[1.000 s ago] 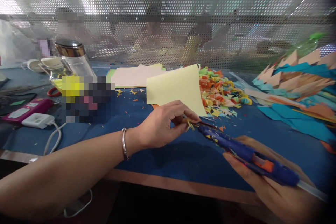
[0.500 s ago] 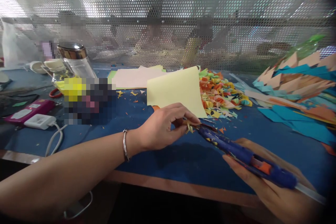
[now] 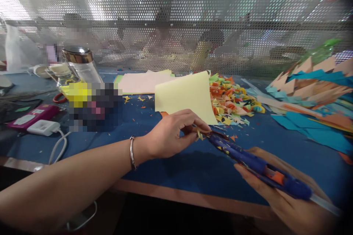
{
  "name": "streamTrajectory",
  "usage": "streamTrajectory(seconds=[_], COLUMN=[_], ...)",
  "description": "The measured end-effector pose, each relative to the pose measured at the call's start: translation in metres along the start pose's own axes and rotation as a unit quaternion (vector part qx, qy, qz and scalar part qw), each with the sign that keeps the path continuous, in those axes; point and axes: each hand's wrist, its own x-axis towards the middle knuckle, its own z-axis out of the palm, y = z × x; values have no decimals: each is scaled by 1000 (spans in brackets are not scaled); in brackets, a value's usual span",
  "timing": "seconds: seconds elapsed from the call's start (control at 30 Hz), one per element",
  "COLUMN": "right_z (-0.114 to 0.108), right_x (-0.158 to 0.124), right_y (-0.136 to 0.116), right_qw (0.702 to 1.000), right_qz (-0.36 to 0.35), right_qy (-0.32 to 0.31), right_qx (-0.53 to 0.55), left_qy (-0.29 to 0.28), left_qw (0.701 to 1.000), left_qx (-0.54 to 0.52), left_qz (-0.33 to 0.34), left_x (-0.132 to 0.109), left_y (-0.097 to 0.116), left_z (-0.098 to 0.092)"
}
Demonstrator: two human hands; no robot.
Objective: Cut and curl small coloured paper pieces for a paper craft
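My right hand (image 3: 278, 187) is wrapped around a blue hot glue gun (image 3: 248, 158), with a clear glue stick (image 3: 325, 203) poking out of its back end. The gun's nozzle points left and meets the fingertips of my left hand (image 3: 176, 132). Between thumb and fingers, my left hand pinches a small yellow folded paper piece (image 3: 199, 135) at the nozzle; its exact shape is partly hidden. Just behind that hand is a curved pale yellow paper sheet (image 3: 183, 93), with a bit of orange (image 3: 164, 114) showing beneath its lower left corner.
A heap of small folded colourful papers (image 3: 230, 97) lies behind the gun. Blue paper sheets (image 3: 311, 128) and spiky layered paper (image 3: 311, 80) are at right. Left stand a glass bottle (image 3: 82, 66) and a white charger (image 3: 44, 127) with its cable. A perforated metal screen (image 3: 176, 3) closes the back.
Both hands, the glue gun and the paper piece hold nearly the same positions. The whole view has shifted very slightly.
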Motion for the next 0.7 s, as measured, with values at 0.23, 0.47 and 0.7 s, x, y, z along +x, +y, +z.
streamTrajectory(seconds=[0.23,0.47,0.7], right_z=[-2,-4,-6], right_x=[2,8,6], right_y=[3,-1,1], right_qw=[996,993,989], right_qz=[-80,-104,-111], right_qy=[-14,-14,22], right_qx=[-40,-52,-100], left_qy=[1,0,27], left_qw=[1000,1000,1000], left_qx=[5,11,8], left_qz=[1,-21,2], left_x=[0,0,2], left_y=[0,0,2], left_z=[0,-1,-1])
